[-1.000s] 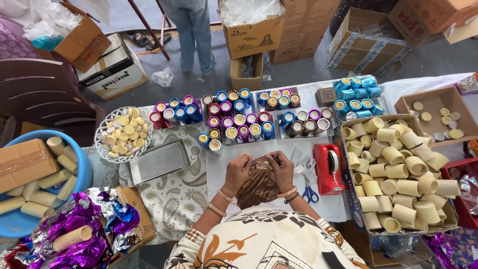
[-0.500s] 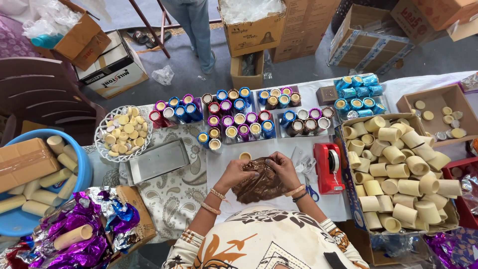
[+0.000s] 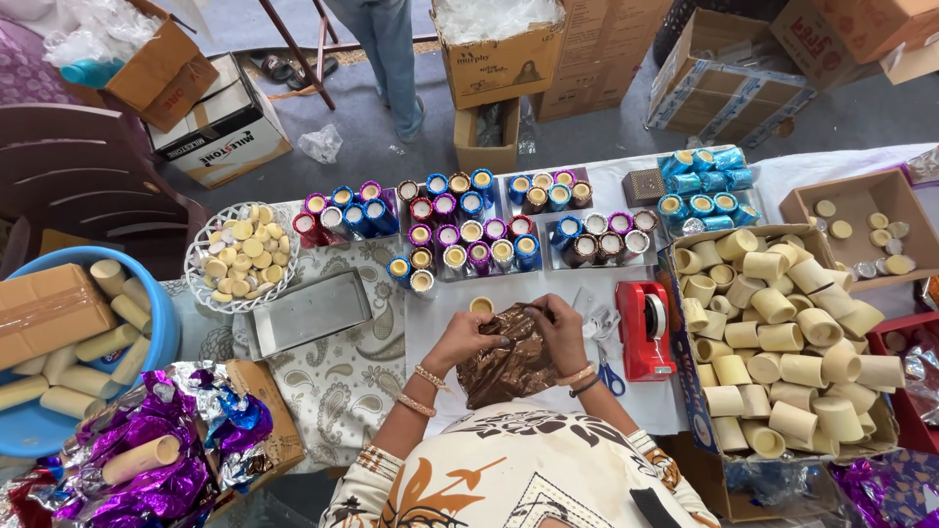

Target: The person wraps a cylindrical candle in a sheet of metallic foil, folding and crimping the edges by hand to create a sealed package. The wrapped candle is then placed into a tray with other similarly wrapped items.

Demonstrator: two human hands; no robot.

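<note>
While both hands sit close together on the white table (image 3: 440,323), they hold a crinkly brown foil sheet (image 3: 509,367). The left hand (image 3: 468,337) has its fingers curled shut on the left edge of the foil. The right hand (image 3: 558,328) pinches the top right edge, with its fingers bent tight. The foil lies right in front of the person, between the two hands, and it looks puffed up. I cannot tell what is under it.

Just above the left hand stands one small yellow cup (image 3: 481,306), apart from the foil. Past it are rows of little cups wrapped in shiny colours (image 3: 460,235), pink, blue and purple. To the left of them sits a white basket (image 3: 201,284) full of round yellow lids (image 3: 245,256). A grey metal tray (image 3: 308,313) lies beside the basket, on a patterned cloth.

Near the right hand lie blue scissors (image 3: 608,372), and a red tape holder (image 3: 646,328) stands next to them. Further right is a big cardboard box (image 3: 685,391) full of plain yellow cups (image 3: 782,342). On the far left is a blue tub (image 3: 161,332) with long yellow tubes in it. Purple foil (image 3: 127,460) lies crumpled below the tub.

At the top, someone in blue jeans (image 3: 391,49) stands on the floor among brown boxes.
</note>
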